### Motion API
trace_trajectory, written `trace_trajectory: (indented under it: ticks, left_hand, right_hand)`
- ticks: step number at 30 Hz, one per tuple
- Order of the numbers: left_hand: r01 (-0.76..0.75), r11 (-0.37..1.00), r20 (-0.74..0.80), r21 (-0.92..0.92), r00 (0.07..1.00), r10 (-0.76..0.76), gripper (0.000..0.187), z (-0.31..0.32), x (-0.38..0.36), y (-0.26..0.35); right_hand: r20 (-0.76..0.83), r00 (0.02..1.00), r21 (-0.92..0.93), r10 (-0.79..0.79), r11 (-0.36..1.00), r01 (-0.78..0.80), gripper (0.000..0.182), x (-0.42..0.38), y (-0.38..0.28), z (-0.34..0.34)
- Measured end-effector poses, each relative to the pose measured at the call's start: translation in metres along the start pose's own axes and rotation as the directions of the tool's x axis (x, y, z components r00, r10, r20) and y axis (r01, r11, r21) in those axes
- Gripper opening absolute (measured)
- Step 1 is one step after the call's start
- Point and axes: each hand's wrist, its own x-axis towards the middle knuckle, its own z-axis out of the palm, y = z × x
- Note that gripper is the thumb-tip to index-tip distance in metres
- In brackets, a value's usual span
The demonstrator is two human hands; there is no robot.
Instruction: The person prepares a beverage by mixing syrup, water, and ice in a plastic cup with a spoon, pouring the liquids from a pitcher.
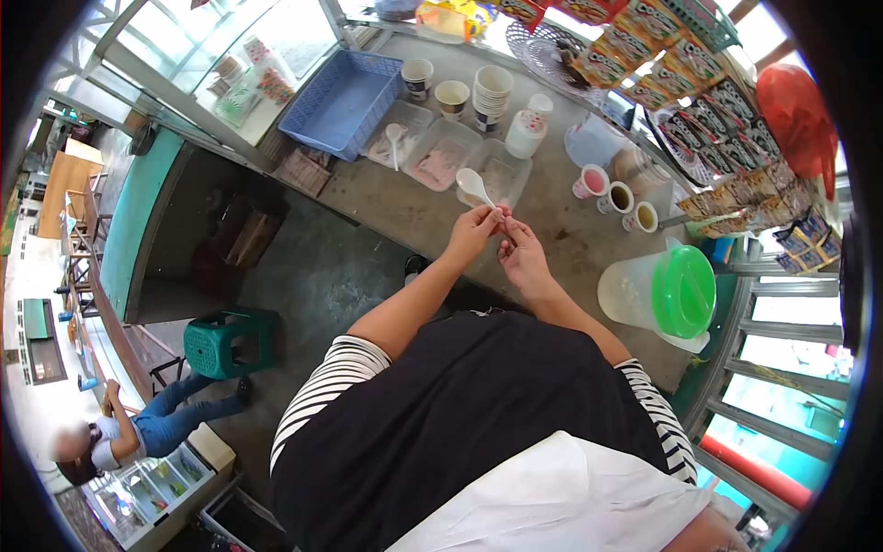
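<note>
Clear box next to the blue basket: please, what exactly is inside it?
In the clear box lies a white spoon, its handle pointing toward the person, with some pale stuff that I cannot identify. Whatever is directly under the spoon is covered.

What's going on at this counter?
Someone in black-and-white striped sleeves has their left hand and right hand together by a grey counter, fingertips meeting near the handle of a white plastic spoon; whether either grips it is unclear. Clear plastic trays lie beyond; three small cups and a green-lidded plastic pitcher stand to the right.
</note>
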Motion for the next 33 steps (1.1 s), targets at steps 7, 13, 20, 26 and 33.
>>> trace_trajectory:
  ticks: [7,13,20,26,33]
  left_hand:
    - [-0.060,0.987,-0.148,-0.149,0.988,0.038,0.030,-0.081,0.005,0.053]
    - [-0.150,0.986,-0.228,0.072,0.960,0.163,0.028,-0.201,0.018,0.117]
    - [-0.138,0.872,-0.362,0.470,0.871,0.333,0.024,-0.330,0.020,0.141]
    - [-0.097,0.981,-0.360,0.167,0.920,0.152,0.024,-0.341,0.014,0.147]
    - [-0.074,0.983,-0.180,0.170,0.978,0.105,0.020,-0.293,0.038,0.145]
  right_hand:
    - [0.024,0.994,-0.084,0.110,0.991,-0.108,0.024,0.004,0.020,0.047]
    - [-0.059,0.997,-0.067,0.042,0.997,-0.046,0.025,0.029,0.043,0.065]
    - [-0.104,0.994,-0.036,-0.014,0.999,0.010,0.028,0.056,0.077,0.096]
    - [-0.178,0.981,0.017,-0.073,0.997,0.078,0.025,0.060,0.087,0.122]
    - [-0.046,0.985,-0.436,-0.167,0.890,0.131,0.029,0.062,0.078,0.134]
